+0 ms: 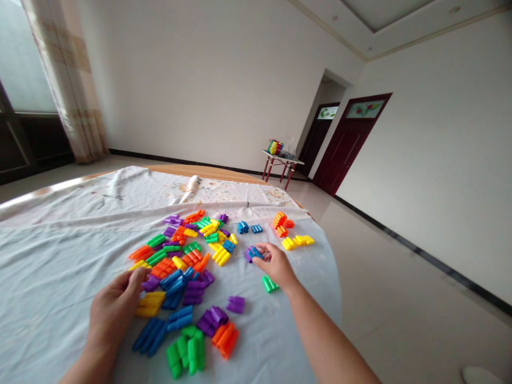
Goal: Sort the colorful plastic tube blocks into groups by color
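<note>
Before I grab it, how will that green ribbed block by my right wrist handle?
The green plastic block beside your right hand looks rigid and probably light, judging by its moulded toy look. Its glossy ribs may feel a little slippery. Its rounded tubes could let it rock or slide on the white sheet.

A round wooden counter [208,172] is covered by a pale cloth [60,266], stained toward the upper middle of the frame. Coloured plastic building blocks [176,261] are heaped at centre left, and smaller single-colour clusters are laid out toward the lower middle and right.
</note>
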`<state>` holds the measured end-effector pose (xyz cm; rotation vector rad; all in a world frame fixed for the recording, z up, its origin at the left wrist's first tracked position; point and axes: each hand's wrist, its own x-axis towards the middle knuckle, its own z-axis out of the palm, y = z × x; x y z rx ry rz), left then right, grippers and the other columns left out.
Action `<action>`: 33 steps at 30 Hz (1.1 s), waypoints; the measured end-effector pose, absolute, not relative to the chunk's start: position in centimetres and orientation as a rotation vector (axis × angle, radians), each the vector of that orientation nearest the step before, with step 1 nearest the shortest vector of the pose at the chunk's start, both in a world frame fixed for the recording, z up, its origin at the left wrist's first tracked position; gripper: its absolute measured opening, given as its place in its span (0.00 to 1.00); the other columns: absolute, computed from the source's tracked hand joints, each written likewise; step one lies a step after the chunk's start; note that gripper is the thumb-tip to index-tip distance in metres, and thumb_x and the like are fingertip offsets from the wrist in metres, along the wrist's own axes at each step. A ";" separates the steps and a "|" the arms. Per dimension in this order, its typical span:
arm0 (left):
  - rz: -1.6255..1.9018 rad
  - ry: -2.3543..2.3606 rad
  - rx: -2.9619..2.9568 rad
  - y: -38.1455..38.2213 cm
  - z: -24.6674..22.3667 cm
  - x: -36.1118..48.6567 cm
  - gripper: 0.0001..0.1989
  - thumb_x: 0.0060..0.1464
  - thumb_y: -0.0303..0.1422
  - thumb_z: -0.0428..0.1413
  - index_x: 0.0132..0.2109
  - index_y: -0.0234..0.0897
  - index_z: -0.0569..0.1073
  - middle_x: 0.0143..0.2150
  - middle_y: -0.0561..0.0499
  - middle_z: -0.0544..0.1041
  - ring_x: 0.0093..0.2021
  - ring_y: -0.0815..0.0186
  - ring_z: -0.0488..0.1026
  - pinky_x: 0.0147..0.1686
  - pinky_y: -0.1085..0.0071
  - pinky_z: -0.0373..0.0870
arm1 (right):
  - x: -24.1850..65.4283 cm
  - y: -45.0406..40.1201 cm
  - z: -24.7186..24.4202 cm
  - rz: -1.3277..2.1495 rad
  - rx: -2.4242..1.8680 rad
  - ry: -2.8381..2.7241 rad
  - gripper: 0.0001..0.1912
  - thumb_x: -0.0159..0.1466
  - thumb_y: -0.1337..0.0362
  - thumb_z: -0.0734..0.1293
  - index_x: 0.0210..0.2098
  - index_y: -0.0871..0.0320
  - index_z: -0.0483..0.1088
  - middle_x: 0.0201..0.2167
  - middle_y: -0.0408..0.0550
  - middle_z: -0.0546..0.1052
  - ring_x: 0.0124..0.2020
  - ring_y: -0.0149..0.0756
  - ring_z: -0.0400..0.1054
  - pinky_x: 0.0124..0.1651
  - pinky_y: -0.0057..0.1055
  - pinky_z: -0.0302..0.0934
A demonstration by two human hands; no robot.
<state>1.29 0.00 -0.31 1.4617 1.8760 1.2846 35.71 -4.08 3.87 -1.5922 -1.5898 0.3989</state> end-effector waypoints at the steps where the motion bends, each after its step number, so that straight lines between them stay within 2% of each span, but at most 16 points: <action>1: 1.272 1.872 1.435 0.0 -0.3 1.3 0.21 0.44 0.49 0.50 0.34 0.37 0.77 0.25 0.51 0.77 0.26 0.64 0.73 0.23 0.74 0.66 | 36.9 -3.7 3.8 0.374 -1.633 -1.518 0.18 0.54 0.63 0.68 0.45 0.60 0.70 0.36 0.49 0.75 0.31 0.32 0.68 0.37 0.29 0.65; 7: 1.221 1.830 1.283 0.2 -0.5 1.2 0.23 0.41 0.50 0.52 0.37 0.38 0.76 0.30 0.51 0.78 0.30 0.64 0.72 0.25 0.74 0.66 | 41.3 -2.5 1.7 0.306 -1.766 -1.393 0.14 0.55 0.61 0.66 0.39 0.60 0.71 0.35 0.51 0.77 0.36 0.37 0.71 0.38 0.31 0.65; 12: 1.208 1.850 1.267 0.4 -1.0 1.1 0.22 0.43 0.50 0.51 0.37 0.39 0.76 0.29 0.52 0.77 0.30 0.64 0.72 0.25 0.75 0.65 | 41.4 -2.1 0.2 0.328 -1.803 -1.377 0.13 0.55 0.60 0.66 0.39 0.59 0.71 0.35 0.49 0.78 0.36 0.37 0.72 0.38 0.30 0.65; 21: 1.251 1.829 1.273 0.6 -1.3 0.9 0.22 0.43 0.50 0.52 0.38 0.38 0.76 0.29 0.52 0.78 0.30 0.63 0.73 0.24 0.74 0.67 | 41.5 -0.6 1.7 0.185 -2.111 -1.704 0.09 0.57 0.63 0.66 0.37 0.57 0.72 0.37 0.48 0.77 0.42 0.36 0.70 0.43 0.27 0.60; 27: 1.246 1.815 1.308 0.4 -0.9 0.9 0.22 0.41 0.50 0.53 0.36 0.38 0.76 0.27 0.52 0.78 0.28 0.63 0.73 0.22 0.74 0.67 | 42.1 -1.0 1.1 0.140 -2.113 -1.782 0.11 0.54 0.66 0.67 0.38 0.55 0.72 0.38 0.47 0.77 0.42 0.36 0.70 0.43 0.27 0.59; 30: 1.245 1.806 1.292 0.3 -0.6 1.1 0.22 0.40 0.51 0.53 0.34 0.38 0.76 0.26 0.51 0.78 0.27 0.62 0.73 0.22 0.73 0.67 | 42.2 -0.7 1.2 0.137 -2.125 -1.769 0.10 0.56 0.68 0.65 0.37 0.55 0.72 0.35 0.47 0.78 0.40 0.37 0.71 0.41 0.27 0.60; 33: 1.252 1.804 1.297 0.2 -0.5 1.2 0.23 0.40 0.51 0.52 0.34 0.38 0.76 0.26 0.51 0.77 0.26 0.62 0.72 0.22 0.72 0.67 | 41.8 -0.2 1.7 0.110 -2.125 -1.743 0.10 0.58 0.66 0.64 0.38 0.56 0.73 0.35 0.48 0.78 0.40 0.37 0.71 0.41 0.28 0.60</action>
